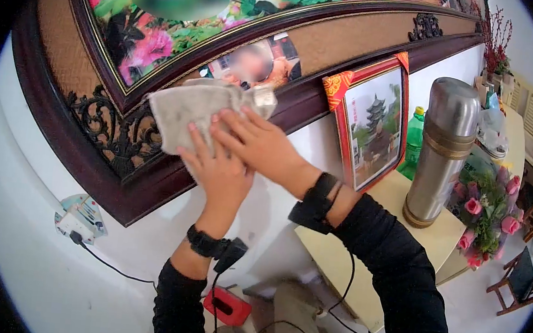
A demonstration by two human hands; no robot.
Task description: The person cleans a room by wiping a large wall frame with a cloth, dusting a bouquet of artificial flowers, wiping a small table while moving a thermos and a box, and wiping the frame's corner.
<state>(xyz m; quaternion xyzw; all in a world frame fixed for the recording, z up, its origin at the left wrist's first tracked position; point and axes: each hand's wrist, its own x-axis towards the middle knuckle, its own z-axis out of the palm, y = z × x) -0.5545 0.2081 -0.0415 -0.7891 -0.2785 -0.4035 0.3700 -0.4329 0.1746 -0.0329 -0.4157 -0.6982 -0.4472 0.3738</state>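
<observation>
A grey-beige cloth (179,111) lies against the lower border of a large dark wooden picture frame (182,188) on the wall. My left hand (220,172) holds the cloth against the frame, its fingers extended over it. Crossing over from the right, my right hand (271,148) also holds the cloth, its fingers beside and partly over my left hand. Just above the cloth, a photo (282,57) is tucked in the frame's brown inner border. Black carved corner trim (111,131) lies left of the cloth. Both wrists wear black straps with cables.
Right of my hands, a red-edged framed pagoda picture (375,122) leans on a pale cabinet (348,250). A steel thermos (442,153), a green bottle (413,141) and pink flowers (487,211) are nearby. A plugged wall socket (77,226) is lower left; a red object (227,307) lies below.
</observation>
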